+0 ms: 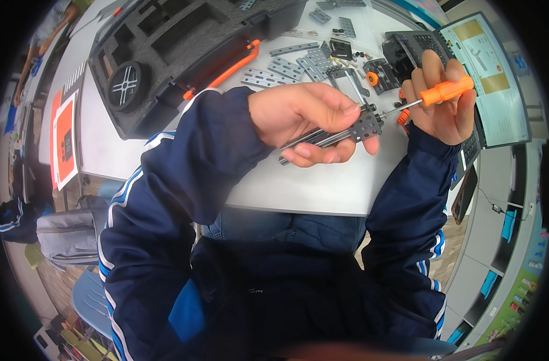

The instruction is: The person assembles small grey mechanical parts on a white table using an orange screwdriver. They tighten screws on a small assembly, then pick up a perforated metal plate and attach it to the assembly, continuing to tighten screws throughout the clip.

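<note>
Clearly, both hands are on one piece of work, held up over the white surface [298, 189]. The left hand [313, 117] is curled mostly closed round a dark perforated metal bracket assembly [366, 127], thumb pressed on top and fingers wrapped beneath. Slim metal bars [310, 143] run from the bracket back toward the palm and slant down to the left. The right hand [438, 99] has its fingers bent round the orange handle of a screwdriver [447, 90] — the shaft points left, its tip at the fastener on the bracket's right end; whether it is seated in the head is too small to tell.

Beyond the hands, perforated metal plates [286, 67] lie scattered, with a black module bearing an orange knob [372, 78] to their right. An orange coiled cord [402, 118] rests just beside the right hand. An open laptop [491, 78] stands to the right, its screen lit. Far left sits a foam-lined black case [190, 45] with an orange handle [233, 70] along its near side — a black spoked wheel [126, 86] lies at its left corner.
</note>
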`<action>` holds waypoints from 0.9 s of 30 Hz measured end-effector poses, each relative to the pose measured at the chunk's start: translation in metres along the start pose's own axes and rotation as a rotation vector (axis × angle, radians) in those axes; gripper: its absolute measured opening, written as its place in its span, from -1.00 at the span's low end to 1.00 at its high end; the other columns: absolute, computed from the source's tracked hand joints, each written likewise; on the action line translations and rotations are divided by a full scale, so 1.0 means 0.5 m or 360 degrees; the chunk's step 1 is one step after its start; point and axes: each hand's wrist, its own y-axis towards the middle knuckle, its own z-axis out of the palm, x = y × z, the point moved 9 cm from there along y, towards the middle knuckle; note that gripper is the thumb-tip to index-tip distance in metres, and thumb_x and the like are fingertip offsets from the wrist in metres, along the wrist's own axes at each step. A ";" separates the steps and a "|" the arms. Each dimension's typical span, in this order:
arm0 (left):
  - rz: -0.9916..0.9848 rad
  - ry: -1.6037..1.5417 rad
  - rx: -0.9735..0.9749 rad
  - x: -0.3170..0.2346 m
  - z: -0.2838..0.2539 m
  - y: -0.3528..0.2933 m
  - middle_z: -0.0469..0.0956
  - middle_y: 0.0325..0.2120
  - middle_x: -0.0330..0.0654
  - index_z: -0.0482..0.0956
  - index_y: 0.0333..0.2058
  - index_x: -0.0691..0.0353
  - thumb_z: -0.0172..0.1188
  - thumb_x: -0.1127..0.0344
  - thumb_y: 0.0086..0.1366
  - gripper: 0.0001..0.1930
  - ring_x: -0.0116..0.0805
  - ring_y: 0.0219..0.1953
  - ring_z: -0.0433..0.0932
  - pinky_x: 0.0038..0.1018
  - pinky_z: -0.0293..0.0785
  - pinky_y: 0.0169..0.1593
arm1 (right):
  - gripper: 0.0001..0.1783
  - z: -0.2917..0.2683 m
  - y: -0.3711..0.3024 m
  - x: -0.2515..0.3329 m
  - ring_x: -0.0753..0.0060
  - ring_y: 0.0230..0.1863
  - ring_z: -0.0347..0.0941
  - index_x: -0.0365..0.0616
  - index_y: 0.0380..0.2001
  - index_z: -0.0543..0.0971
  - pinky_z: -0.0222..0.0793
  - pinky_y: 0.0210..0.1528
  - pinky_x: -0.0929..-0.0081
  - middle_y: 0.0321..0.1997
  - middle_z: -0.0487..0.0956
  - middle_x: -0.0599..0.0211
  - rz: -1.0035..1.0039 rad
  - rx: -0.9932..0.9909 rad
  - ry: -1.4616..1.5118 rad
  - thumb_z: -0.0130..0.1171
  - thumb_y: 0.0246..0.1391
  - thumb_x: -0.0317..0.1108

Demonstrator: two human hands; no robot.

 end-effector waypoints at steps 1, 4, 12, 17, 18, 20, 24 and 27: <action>0.0007 0.0060 -0.0010 0.000 0.000 0.001 0.44 -0.58 -0.14 0.32 -0.04 0.59 -0.10 0.13 0.45 -0.52 -0.62 -0.72 0.31 -0.69 0.25 -0.71 | -0.51 0.003 0.002 0.002 0.70 -0.53 0.09 -0.20 0.03 0.39 0.04 -0.41 0.60 -0.37 0.24 0.44 -0.0025 0.0036 -0.0018 -0.22 0.34 -0.01; 0.0037 0.0208 -0.0024 0.003 -0.001 0.005 0.43 -0.59 -0.20 0.35 -0.05 0.54 -0.02 0.07 0.41 -0.50 -0.61 -0.71 0.31 -0.67 0.26 -0.68 | -0.53 -0.015 -0.004 0.005 0.74 -0.57 0.06 -0.23 -0.10 0.45 0.02 -0.44 0.63 -0.42 0.24 0.47 0.0043 -0.0143 -0.0232 -0.16 0.32 0.00; 0.0101 0.0356 -0.0151 0.009 -0.018 0.017 0.40 -0.58 -0.32 0.48 -0.09 0.39 0.08 0.10 0.38 -0.60 -0.61 -0.66 0.33 -0.64 0.29 -0.60 | -0.57 -0.031 -0.017 0.020 0.77 -0.62 0.02 -0.36 -0.21 0.50 0.00 -0.48 0.73 -0.40 0.35 0.41 0.0040 -0.0452 -0.0483 -0.04 0.29 -0.10; 0.0235 0.0740 -0.0478 -0.017 -0.049 0.012 0.40 -0.61 -0.36 0.46 -0.06 0.36 0.11 0.06 0.35 -0.57 -0.64 -0.66 0.33 -0.69 0.26 -0.57 | -0.60 -0.059 -0.036 0.022 0.78 -0.63 0.03 -0.37 -0.26 0.53 -0.04 -0.52 0.73 -0.50 0.37 0.46 0.0199 -0.0949 -0.0755 0.02 0.25 -0.15; 0.0257 0.0803 -0.0549 -0.022 -0.055 0.010 0.40 -0.61 -0.37 0.47 -0.06 0.34 0.11 0.07 0.36 -0.59 -0.65 -0.66 0.33 -0.69 0.26 -0.56 | -0.61 -0.062 -0.038 0.021 0.78 -0.63 0.03 -0.37 -0.28 0.53 -0.06 -0.53 0.73 -0.53 0.36 0.47 0.0239 -0.1015 -0.0781 0.04 0.25 -0.16; 0.0306 0.0979 -0.0721 -0.032 -0.066 0.002 0.41 -0.58 -0.38 0.50 -0.08 0.30 0.10 0.11 0.37 -0.64 -0.65 -0.64 0.35 -0.68 0.27 -0.55 | -0.63 -0.065 -0.038 0.018 0.78 -0.64 0.03 -0.37 -0.32 0.55 -0.08 -0.54 0.72 -0.56 0.36 0.49 0.0275 -0.1102 -0.0837 0.06 0.23 -0.19; 0.0586 0.1627 -0.1244 -0.074 -0.076 -0.022 0.46 -0.59 -0.36 0.58 -0.17 0.28 0.16 0.18 0.32 -0.72 -0.61 -0.63 0.38 -0.62 0.30 -0.53 | -0.68 -0.072 -0.032 0.015 0.78 -0.65 0.02 -0.38 -0.35 0.57 -0.12 -0.58 0.72 -0.55 0.39 0.47 0.0231 -0.1219 -0.0907 0.13 0.19 -0.25; 0.0650 0.2127 -0.1482 -0.096 -0.066 -0.040 0.52 -0.63 -0.21 0.60 -0.26 0.33 0.24 0.20 0.24 -0.73 -0.43 -0.63 0.46 -0.52 0.34 -0.52 | -0.69 -0.077 -0.039 0.009 0.77 -0.66 0.01 -0.38 -0.31 0.57 -0.15 -0.58 0.70 -0.58 0.34 0.53 0.0284 -0.1336 -0.0992 0.11 0.21 -0.26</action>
